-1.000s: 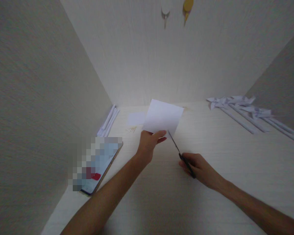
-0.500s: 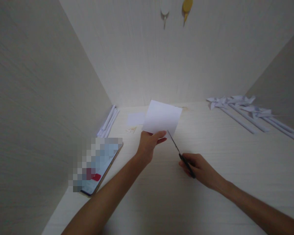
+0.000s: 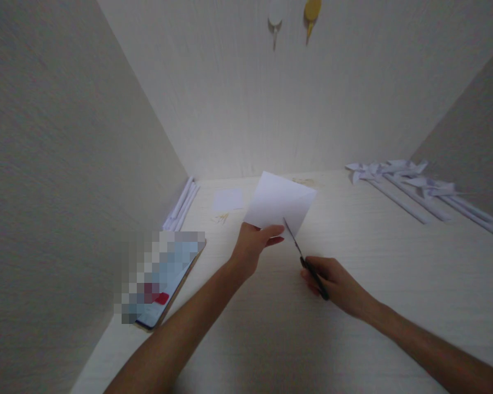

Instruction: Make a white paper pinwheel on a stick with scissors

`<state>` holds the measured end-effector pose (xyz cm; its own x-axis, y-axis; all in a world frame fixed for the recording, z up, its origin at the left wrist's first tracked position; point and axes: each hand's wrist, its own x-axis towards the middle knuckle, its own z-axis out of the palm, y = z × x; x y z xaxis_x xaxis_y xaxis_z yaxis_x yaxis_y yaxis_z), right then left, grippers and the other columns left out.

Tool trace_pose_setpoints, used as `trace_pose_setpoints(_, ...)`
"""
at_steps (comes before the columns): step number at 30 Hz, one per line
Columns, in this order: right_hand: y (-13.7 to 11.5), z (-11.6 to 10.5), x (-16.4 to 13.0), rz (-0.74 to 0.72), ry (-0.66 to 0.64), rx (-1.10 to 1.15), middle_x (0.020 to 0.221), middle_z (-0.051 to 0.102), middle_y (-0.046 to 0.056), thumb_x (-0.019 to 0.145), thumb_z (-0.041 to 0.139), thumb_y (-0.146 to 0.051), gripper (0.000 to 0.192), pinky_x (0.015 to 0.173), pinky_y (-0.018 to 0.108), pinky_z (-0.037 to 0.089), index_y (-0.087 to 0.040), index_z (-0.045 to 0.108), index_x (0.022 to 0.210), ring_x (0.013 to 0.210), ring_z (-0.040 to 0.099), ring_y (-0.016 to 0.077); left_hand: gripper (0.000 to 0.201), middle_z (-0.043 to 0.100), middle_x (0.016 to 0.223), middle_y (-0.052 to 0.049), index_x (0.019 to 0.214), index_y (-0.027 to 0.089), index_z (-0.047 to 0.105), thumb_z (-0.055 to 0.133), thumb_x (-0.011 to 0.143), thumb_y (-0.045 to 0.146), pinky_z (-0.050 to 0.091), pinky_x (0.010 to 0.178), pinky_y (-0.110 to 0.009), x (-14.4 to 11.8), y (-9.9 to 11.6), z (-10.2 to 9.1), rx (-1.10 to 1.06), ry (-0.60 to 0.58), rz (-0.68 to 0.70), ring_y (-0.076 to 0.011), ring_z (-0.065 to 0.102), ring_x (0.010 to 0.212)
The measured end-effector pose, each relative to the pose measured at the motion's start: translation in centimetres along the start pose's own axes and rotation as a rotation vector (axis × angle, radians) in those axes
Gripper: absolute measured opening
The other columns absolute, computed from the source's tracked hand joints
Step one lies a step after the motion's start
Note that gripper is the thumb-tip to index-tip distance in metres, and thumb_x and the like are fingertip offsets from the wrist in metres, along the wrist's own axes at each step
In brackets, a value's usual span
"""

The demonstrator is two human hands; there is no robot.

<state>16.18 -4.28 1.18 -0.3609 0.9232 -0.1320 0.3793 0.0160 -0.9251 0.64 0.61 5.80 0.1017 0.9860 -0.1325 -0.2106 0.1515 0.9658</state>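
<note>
A white square sheet of paper (image 3: 280, 200) is pinched along its near edge by my left hand (image 3: 252, 243), thumb on top and fingers below. My right hand (image 3: 332, 282) grips the black handles of a pair of scissors (image 3: 314, 278). The thin blades point up and left, their tip at the paper's near edge just right of my left thumb. Whether the paper lies between the blades is hard to make out.
A phone (image 3: 172, 284) rests at the left. Behind it are rolled paper sticks (image 3: 183, 202), another paper sheet (image 3: 228, 200) and small thin sticks (image 3: 221, 218). Paper pinwheels (image 3: 411, 189) lie at the right. Two hooks, white (image 3: 275, 16) and yellow (image 3: 311, 13), hang on the back wall.
My left hand has shifted slightly right and nearer with the paper, which has turned a little clockwise. The scissors and my right hand have hardly moved.
</note>
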Motion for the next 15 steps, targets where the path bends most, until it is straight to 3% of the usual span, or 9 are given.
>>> trace_pose_setpoints(15, -0.01, -0.11, -0.02, 0.002, 0.009, -0.007, 0.047, 0.034, -0.005, 0.075, 0.044, -0.048, 0.037, 0.042, 0.023, 0.025, -0.019, 0.036, 0.054, 0.044, 0.033, 0.0079, 0.033, 0.066, 0.082, -0.002, 0.088, 0.016, 0.063, 0.065, 0.055, 0.016, 0.053, 0.059, -0.023, -0.1, -0.01, 0.1, 0.008, 0.0, -0.034, -0.0131, 0.061, 0.069)
